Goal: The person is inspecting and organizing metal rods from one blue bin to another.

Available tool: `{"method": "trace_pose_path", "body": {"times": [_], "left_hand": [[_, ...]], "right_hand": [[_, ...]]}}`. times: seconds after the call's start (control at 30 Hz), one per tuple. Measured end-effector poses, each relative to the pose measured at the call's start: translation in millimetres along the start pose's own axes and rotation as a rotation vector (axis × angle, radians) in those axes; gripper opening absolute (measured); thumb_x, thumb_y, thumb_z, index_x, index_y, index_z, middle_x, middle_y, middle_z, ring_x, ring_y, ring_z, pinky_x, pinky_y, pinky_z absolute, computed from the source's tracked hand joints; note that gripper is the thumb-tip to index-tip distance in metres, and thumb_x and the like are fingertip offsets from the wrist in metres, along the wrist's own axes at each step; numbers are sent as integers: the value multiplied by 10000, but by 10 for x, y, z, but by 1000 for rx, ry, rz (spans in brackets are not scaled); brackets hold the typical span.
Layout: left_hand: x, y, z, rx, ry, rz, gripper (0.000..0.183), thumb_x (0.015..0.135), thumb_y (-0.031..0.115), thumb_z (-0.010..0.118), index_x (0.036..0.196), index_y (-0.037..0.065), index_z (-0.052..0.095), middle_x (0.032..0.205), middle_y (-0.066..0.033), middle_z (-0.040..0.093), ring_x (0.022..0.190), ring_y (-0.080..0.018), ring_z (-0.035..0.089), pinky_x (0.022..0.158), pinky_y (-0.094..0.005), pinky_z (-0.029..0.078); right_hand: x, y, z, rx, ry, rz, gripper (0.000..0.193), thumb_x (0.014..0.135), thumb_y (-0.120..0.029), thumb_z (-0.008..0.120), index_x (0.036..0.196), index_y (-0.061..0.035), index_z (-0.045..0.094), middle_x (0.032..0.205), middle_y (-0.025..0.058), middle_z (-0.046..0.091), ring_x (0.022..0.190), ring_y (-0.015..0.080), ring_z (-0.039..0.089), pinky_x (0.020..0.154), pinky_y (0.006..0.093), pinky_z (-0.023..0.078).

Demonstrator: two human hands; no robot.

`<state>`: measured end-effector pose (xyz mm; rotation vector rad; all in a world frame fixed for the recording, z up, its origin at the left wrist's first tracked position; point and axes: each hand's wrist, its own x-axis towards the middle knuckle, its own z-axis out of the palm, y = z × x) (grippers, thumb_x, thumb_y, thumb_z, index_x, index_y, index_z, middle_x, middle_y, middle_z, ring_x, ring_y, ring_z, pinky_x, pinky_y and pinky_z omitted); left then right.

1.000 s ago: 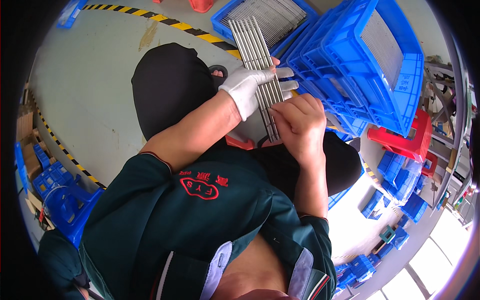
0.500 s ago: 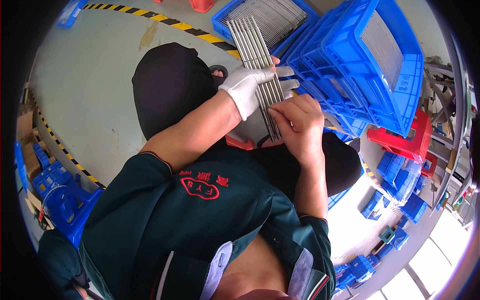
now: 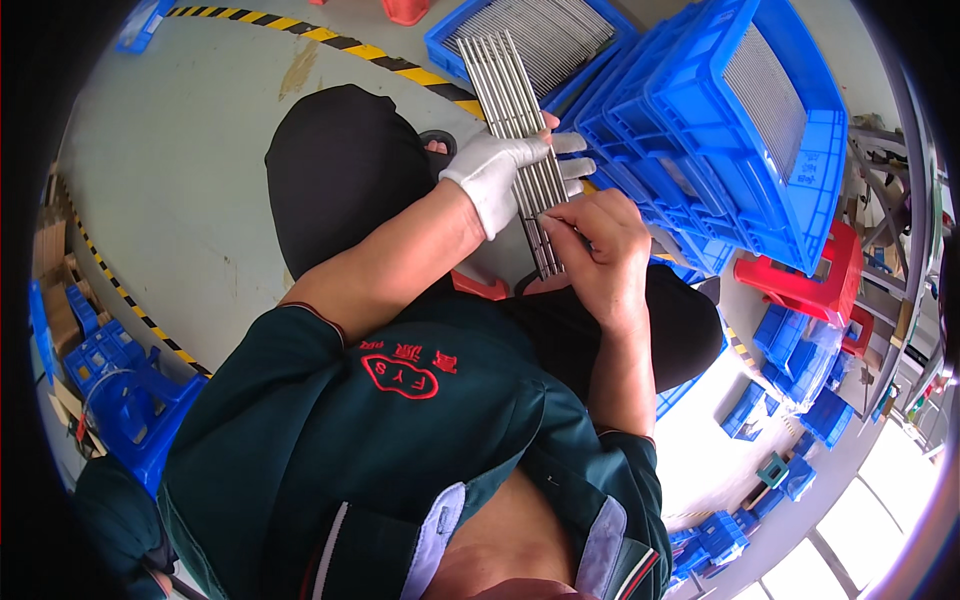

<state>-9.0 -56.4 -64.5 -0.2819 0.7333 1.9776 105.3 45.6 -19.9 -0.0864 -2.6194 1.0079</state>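
Note:
A flat row of several slim, shiny metal rods (image 3: 503,85) lies across my left hand (image 3: 493,178), which wears a white glove with bare fingertips showing. The thumb presses over the rods and the fingers support them from beneath. My bare right hand (image 3: 603,240) is at the rods' near right side. Its thumb and forefinger are pinched together against the outermost rod; whether they grip that rod or just touch it, I cannot make out. The rods slant from upper left to lower right above my lap.
Beyond the rods, a blue crate (image 3: 440,50) holds many similar rods. Stacked blue crates (image 3: 690,130) rise at the right, the top one also filled with rods. A red stool (image 3: 800,285) stands beside them. Yellow-black tape (image 3: 330,40) crosses the floor. A blue stool (image 3: 150,415) is at left.
The rods and both hands have shifted only very slightly. My right thumb and forefinger stay pinched at the rods' edge.

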Motion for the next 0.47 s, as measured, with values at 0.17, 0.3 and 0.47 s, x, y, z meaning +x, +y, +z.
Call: {"method": "trace_pose_path", "body": {"times": [0.17, 0.3, 0.47], "left_hand": [[-11, 8, 38, 3, 35, -9, 250, 958, 25, 381, 1205, 46, 418, 1216, -257, 498, 1111, -438, 549, 918, -545, 502], [-19, 18, 44, -34, 59, -1, 227, 960, 21, 381, 1180, 44, 430, 1221, -256, 501, 1110, -437, 549, 931, -552, 490], [17, -4, 48, -57, 95, -49, 237, 960, 27, 399, 1194, 57, 423, 1259, -248, 483, 1116, -432, 548, 950, -556, 473]], "right_hand": [[10, -57, -4, -111, -9, -87, 99, 667, -53, 720, 751, -40, 670, 674, 53, 590, 674, 232, 552, 646, 331, 422], [2, -32, 24, -184, -8, -109, 121, 649, -67, 728, 758, -57, 676, 701, 41, 606, 695, 238, 558, 668, 341, 423], [-13, 8, 41, -168, -39, -107, 130, 644, -75, 731, 765, -70, 685, 715, 36, 618, 713, 243, 565, 684, 355, 428]]}}
